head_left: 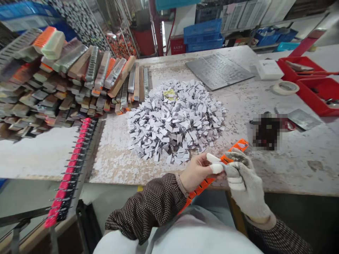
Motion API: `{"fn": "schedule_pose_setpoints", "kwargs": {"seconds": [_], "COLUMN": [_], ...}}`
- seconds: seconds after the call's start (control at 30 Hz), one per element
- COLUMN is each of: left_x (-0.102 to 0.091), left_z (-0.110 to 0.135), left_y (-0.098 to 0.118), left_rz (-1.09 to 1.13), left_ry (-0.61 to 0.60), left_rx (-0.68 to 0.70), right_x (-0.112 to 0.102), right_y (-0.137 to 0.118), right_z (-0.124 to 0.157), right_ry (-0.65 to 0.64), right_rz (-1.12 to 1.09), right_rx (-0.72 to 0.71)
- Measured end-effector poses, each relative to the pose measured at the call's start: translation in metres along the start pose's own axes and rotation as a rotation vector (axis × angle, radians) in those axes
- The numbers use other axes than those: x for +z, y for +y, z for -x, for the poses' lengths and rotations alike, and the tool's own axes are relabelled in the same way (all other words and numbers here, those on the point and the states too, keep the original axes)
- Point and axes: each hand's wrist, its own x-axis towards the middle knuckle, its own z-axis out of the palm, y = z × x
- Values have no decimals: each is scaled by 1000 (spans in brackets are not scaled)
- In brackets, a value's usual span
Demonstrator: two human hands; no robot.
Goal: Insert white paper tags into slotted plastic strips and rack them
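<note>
A long orange slotted strip [202,186] runs slantwise from my lap over the table's front edge. My left hand [194,173], with white covers on the thumb and forefinger, is closed in a pinch on a small pale piece [221,164] above the strip. Against that piece, the fingertips of my right hand [245,187], in a soiled white glove, are also closed. Its upper fingers lie over the far part of the strip; just what they grip is partly hidden. Beyond my hands spreads a big heap of small white pieces [174,120].
At left, wooden and metal bars [66,81] are stacked high. A pink-and-black rack with thin metal pins [70,173] juts past the table edge. A grey metal plate [219,70], a tape roll [285,87], red bins [317,95] and a blurred dark object [267,132] lie right.
</note>
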Motion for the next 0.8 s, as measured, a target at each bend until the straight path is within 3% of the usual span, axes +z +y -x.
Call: {"fn": "schedule_pose_setpoints", "kwargs": {"seconds": [0.13, 0.27, 0.37, 0.53, 0.63, 0.7, 0.73, 0.8], "left_x": [-12, -16, -6, 8, 2, -3, -5, -6], "left_z": [16, 28, 38, 40, 33, 30, 30, 31], "left_y": [-2, -4, -9, -22, -25, -24, -23, -20], "left_rz": [-413, -837, -816, -628, -743, -923, -1011, -1115], "left_ry": [-119, -157, -205, -383, -200, -35, 10, -18], "left_rx": [103, 202, 272, 318, 262, 243, 245, 257], "right_x": [-10, -23, -28, -33, -38, -40, -40, -37], "right_y": [-6, 0, 2, -3, 0, 3, 4, 4], "right_z": [7, 29, 50, 65, 56, 47, 43, 39], "right_ry": [-60, -74, -23, -223, -185, -121, -102, -116], "right_rz": [-189, -153, -100, -235, -187, -141, -117, -84], "right_rx": [146, 212, 273, 369, 346, 244, 186, 112]}}
